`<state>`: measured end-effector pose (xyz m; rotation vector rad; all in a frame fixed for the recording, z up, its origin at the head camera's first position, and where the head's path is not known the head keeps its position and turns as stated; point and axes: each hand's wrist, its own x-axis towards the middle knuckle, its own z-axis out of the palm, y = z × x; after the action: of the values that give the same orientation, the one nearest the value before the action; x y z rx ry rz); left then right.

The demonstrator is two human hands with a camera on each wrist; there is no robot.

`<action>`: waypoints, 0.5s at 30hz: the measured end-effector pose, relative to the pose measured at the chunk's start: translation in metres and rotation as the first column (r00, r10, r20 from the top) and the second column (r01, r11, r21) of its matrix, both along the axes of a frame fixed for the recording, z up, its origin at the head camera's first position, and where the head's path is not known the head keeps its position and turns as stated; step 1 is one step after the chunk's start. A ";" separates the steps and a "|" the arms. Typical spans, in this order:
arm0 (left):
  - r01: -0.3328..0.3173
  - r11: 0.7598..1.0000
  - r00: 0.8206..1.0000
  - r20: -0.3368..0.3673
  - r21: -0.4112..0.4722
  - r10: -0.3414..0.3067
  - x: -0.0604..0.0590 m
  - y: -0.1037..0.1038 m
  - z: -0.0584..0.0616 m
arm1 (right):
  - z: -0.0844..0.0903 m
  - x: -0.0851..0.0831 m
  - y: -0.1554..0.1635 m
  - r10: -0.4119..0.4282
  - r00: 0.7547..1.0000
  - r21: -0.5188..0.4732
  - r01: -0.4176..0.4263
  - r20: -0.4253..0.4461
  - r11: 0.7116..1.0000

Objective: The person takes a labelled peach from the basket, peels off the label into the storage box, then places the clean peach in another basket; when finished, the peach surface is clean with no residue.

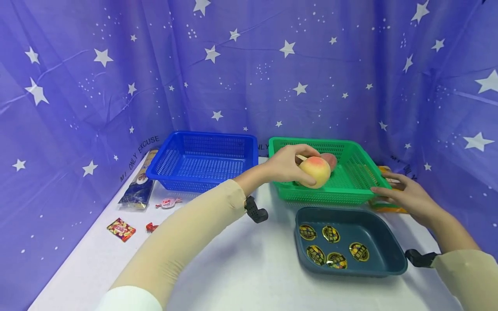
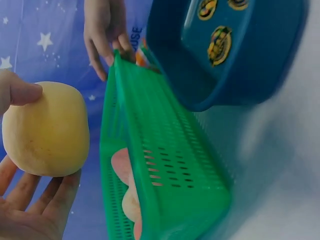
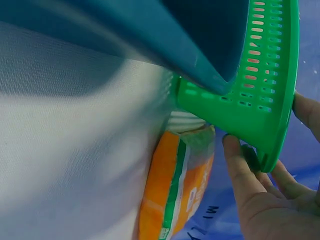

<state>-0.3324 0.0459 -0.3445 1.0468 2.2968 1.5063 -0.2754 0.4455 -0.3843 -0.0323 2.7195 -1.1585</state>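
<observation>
The left hand (image 1: pixel 285 166) grips a yellow-pink peach (image 1: pixel 316 171), thumb on one side and fingers curled under it, holding it just above the near left part of the green basket (image 1: pixel 355 190). A second peach (image 1: pixel 330 160) lies inside that basket, toward its far side. The right hand (image 1: pixel 406 196) rests at the basket's near right corner with fingers nearly straight, the fingertips touching the rim; it grips nothing. Just beyond that hand, partly under the basket's right edge, lies an orange snack bag (image 3: pixel 177 192) flat on the tabletop (image 1: pixel 241 263).

Directly near the green basket sits a dark teal tray (image 1: pixel 385 242) holding 5 round foil-wrapped sweets (image 1: pixel 330 233). To the left of the green basket stands a blue basket (image 1: pixel 202 162). Further left, a long blue packet (image 1: pixel 141 183) lies along the tabletop's edge, with a pink wrapped candy (image 1: pixel 168 202), a small red candy (image 1: pixel 151 227) and a colourful sachet (image 1: pixel 121 229) nearby.
</observation>
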 end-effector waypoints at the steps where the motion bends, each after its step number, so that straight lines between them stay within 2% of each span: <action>1: 0.001 1.000 1.000 0.008 -0.003 -0.001 -0.002 0.003 0.001 | 0.000 0.000 0.001 -0.004 1.000 -0.003 0.004 0.004 1.000; 9: -0.041 0.999 0.999 0.021 -0.030 0.041 -0.019 0.033 0.003 | -0.002 0.001 0.004 -0.034 0.999 0.015 0.033 0.016 0.999; 15: -0.135 0.990 0.988 0.071 -0.033 0.137 -0.027 0.053 -0.002 | -0.001 -0.004 0.003 -0.036 0.999 0.026 0.036 0.011 0.999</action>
<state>-0.3595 0.0991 -0.3465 0.8288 2.3731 1.5296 -0.2791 0.4482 -0.3853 0.0271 2.7351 -1.1300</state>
